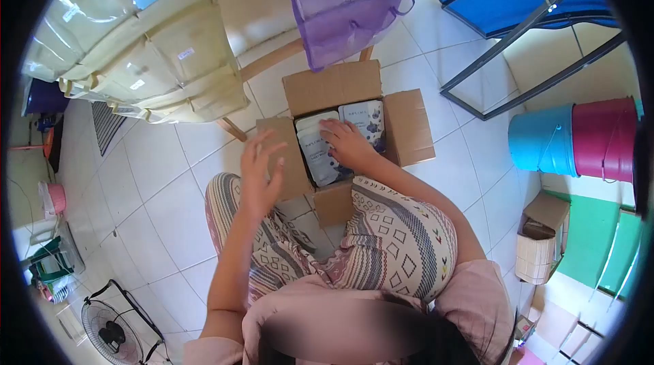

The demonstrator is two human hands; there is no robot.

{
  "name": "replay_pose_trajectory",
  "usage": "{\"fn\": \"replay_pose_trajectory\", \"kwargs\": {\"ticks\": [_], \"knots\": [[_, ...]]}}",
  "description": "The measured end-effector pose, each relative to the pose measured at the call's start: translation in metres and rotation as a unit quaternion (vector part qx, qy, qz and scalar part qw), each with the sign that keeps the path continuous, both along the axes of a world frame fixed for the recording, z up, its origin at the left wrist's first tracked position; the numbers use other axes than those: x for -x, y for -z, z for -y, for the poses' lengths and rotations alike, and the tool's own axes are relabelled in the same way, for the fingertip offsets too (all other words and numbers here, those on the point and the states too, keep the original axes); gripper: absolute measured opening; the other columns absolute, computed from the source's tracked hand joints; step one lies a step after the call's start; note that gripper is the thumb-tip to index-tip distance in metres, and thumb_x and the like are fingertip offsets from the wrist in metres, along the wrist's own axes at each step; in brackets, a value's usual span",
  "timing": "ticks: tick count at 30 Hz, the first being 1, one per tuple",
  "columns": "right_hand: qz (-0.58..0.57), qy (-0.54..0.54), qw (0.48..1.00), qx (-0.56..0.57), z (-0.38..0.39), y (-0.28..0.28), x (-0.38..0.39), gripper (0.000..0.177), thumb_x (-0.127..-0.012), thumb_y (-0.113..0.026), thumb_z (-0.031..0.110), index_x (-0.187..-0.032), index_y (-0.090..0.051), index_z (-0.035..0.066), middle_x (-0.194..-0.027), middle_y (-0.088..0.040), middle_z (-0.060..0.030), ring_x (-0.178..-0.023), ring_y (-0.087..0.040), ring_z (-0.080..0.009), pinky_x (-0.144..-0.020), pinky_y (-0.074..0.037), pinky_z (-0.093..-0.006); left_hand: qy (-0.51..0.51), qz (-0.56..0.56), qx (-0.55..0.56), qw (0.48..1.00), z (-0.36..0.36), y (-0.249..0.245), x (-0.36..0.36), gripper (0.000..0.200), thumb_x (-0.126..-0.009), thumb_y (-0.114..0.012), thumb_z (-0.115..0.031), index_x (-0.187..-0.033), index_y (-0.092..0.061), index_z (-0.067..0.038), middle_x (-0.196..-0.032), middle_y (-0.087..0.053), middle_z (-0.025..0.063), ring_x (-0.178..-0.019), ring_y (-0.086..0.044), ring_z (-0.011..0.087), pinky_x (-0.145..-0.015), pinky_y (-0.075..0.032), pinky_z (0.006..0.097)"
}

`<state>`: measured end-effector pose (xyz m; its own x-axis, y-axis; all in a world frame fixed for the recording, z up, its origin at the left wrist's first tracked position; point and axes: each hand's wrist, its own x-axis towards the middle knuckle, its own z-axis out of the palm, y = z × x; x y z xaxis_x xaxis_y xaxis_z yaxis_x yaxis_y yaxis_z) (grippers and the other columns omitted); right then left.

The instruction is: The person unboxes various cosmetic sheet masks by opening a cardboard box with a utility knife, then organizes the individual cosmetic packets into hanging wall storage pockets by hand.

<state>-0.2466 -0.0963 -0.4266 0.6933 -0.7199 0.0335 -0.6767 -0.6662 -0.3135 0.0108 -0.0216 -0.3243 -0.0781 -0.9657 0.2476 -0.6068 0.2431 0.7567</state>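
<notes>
An open cardboard box [411, 130] stands on the floor before my crossed legs, its flaps folded outward. Flat pale pouches with printed lettering and dark blue spots fill it in two stacks, a left pouch [317, 152] and a right pouch [368, 114] showing on top. Across the left stack lies my right hand [349, 146], its fingers apart and touching the upper pouch. Raised over the box's left flap, my left hand [262, 167] is open, fingers spread, holding nothing. The undersides of the right fingers are hidden.
A cream pocket organizer [170, 58] and a purple one [344, 11] hang beyond the box. Blue [541, 140] and dark red [603, 140] buckets stand at right, near a small carton [541, 235] and a black metal frame [470, 103]. A fan [112, 331] sits lower left.
</notes>
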Motion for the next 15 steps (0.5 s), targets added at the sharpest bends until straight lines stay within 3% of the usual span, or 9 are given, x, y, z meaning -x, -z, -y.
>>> {"fn": "replay_pose_trajectory", "kwargs": {"ticks": [7,10,13,15], "knots": [[0.043,0.004,0.998,-0.051,-0.026,-0.001,0.021,0.05,-0.077,-0.073,0.015,-0.123,-0.054,0.008,-0.136,-0.05,-0.012,-0.132,-0.044,-0.0282,-0.108,-0.036,-0.0509,0.041,-0.009,-0.061,0.997,-0.027,0.039,0.032,0.029,-0.085,-0.061,-0.003,-0.113,-0.064,-0.008,-0.131,-0.055,0.0143,-0.126,-0.049,0.0359,-0.11,-0.034,0.0462],[0.053,0.009,0.997,-0.05,-0.031,-0.019,0.024,0.04,-0.073,-0.073,0.014,-0.111,-0.06,0.007,-0.122,-0.056,-0.0112,-0.122,-0.051,-0.0262,-0.099,-0.04,-0.0469,0.065,0.029,-0.057,0.996,-0.022,0.042,0.039,0.029,-0.084,-0.062,-0.004,-0.113,-0.064,-0.008,-0.129,-0.056,0.0129,-0.124,-0.05,0.0349,-0.109,-0.034,0.046],[0.019,-0.1,0.98,-0.172,-0.026,-0.011,0.035,0.031,-0.072,-0.073,0.013,-0.101,-0.064,0.007,-0.111,-0.058,-0.0105,-0.111,-0.054,-0.0291,-0.093,-0.039,-0.046,0.083,0.06,-0.054,0.993,-0.016,0.045,0.043,0.029,-0.084,-0.063,-0.006,-0.114,-0.063,-0.009,-0.127,-0.057,0.0117,-0.122,-0.051,0.0341,-0.109,-0.034,0.0471],[0.035,-0.097,0.983,-0.152,-0.025,-0.015,0.044,0.028,-0.07,-0.071,0.015,-0.095,-0.065,0.006,-0.105,-0.057,-0.0106,-0.108,-0.055,-0.0277,-0.091,-0.04,-0.0467,0.103,0.079,-0.066,0.989,-0.011,0.049,0.043,0.03,-0.084,-0.064,-0.008,-0.114,-0.063,-0.009,-0.126,-0.057,0.0117,-0.122,-0.05,0.0338,-0.11,-0.033,0.0485]]}}
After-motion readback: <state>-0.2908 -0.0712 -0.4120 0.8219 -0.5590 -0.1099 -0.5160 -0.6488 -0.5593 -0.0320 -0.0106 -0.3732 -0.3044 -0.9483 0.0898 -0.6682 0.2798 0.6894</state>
